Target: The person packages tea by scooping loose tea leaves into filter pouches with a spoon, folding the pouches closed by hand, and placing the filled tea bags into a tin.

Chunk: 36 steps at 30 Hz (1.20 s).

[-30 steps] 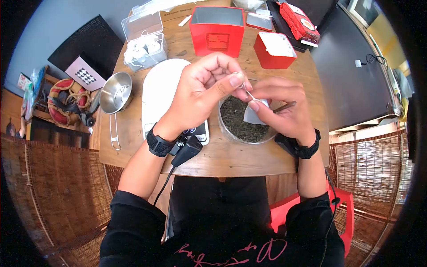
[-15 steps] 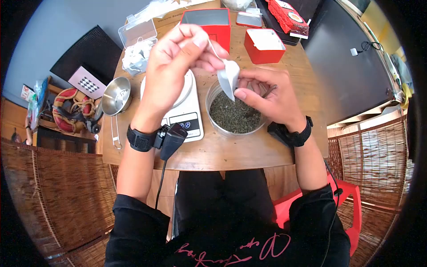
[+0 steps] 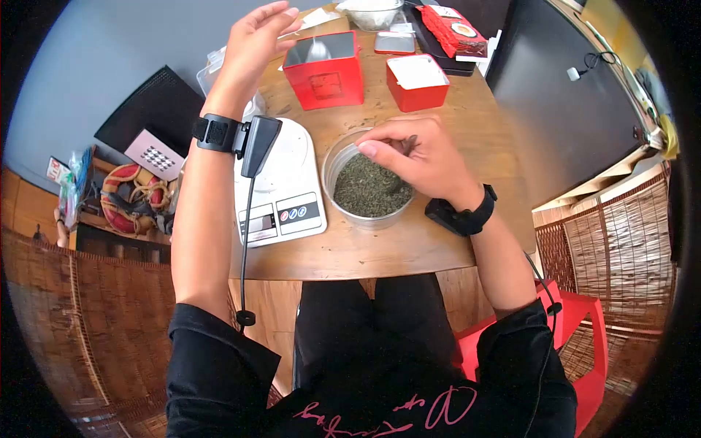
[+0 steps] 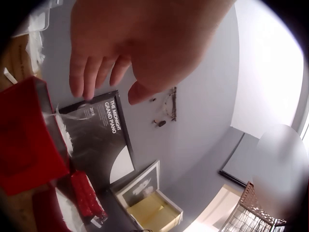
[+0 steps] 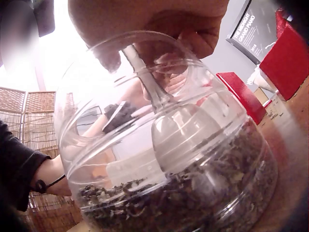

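Note:
My left hand [image 3: 255, 44] is raised beside the tall red tin [image 3: 321, 84], its fingers extended and holding nothing. At the tin's mouth a small white tea bag [image 3: 318, 51] shows as a blur, apart from the fingers. The left wrist view also shows the fingers spread above the tin's rim. My right hand [image 3: 420, 153] grips the handle of a spoon [image 5: 149, 79] over a clear round jar [image 3: 330, 197] of dark, dry tea leaves [image 3: 372, 182]. Through the jar wall in the right wrist view, the spoon's bowl dips down to the leaves.
A white kitchen scale [image 3: 281, 237] stands left of the jar. Behind the jar is a shorter red tin [image 3: 420, 98] holding white pouches. A flat tin lid [image 3: 395, 44] and a red foil packet [image 3: 453, 33] lie at the back. The left forearm partly covers a clear plastic box [image 3: 212, 73].
My left hand has carried the tea bag by its string from over the jar to the tall tin and let go. My right hand stays by the jar with the spoon, no longer touching the bag.

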Each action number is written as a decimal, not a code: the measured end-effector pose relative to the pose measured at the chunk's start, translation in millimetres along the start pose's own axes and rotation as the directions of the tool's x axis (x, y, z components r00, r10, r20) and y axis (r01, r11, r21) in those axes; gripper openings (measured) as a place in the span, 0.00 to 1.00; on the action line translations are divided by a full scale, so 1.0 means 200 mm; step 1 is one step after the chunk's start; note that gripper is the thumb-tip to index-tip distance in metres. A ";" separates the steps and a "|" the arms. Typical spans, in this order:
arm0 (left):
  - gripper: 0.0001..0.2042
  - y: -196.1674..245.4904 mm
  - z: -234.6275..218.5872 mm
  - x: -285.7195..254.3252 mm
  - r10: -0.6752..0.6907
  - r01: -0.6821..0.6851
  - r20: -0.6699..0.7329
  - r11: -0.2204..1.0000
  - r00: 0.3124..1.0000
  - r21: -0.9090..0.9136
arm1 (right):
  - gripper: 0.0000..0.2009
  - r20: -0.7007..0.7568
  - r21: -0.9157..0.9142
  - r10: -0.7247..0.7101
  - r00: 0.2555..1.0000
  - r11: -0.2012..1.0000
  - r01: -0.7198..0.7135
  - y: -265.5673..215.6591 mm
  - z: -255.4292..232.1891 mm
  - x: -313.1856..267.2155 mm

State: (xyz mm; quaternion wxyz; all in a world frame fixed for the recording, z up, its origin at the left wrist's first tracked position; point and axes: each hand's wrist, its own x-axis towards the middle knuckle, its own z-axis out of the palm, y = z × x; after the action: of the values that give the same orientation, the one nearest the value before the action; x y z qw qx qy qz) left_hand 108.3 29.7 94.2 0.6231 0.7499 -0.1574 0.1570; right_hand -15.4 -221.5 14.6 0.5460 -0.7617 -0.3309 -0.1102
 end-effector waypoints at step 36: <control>0.07 -0.26 0.80 0.28 0.033 -0.627 0.682 0.426 0.731 0.652 | 0.21 -0.068 -0.039 -0.064 0.996 0.997 0.061 0.06 0.04 0.01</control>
State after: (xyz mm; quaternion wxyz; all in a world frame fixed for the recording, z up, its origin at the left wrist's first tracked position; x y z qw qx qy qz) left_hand 186.8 -120.9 44.0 0.0416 0.9131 -0.3916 0.1059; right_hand -8.7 -215.9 3.4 0.5393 -0.7566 -0.3336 -0.1595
